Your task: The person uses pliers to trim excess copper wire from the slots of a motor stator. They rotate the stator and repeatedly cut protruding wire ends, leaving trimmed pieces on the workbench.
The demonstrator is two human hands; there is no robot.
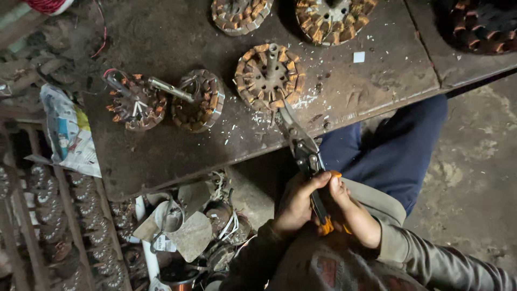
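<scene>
Snips (302, 151) in both hands (323, 207), blades at stator (269, 77)

Snips (299, 141) before stator (269, 77) on bench (177, 145) — two stators left, others behind.

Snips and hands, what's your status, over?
Left hand and right hand both grip the snips. Blades touch the wound stator on the workbench. Nothing in between.

snips (301, 145): dull steel, orange plastic handles | stator (269, 77): copper windings, rusty | bench (177, 145): dark, rough, matt
</scene>
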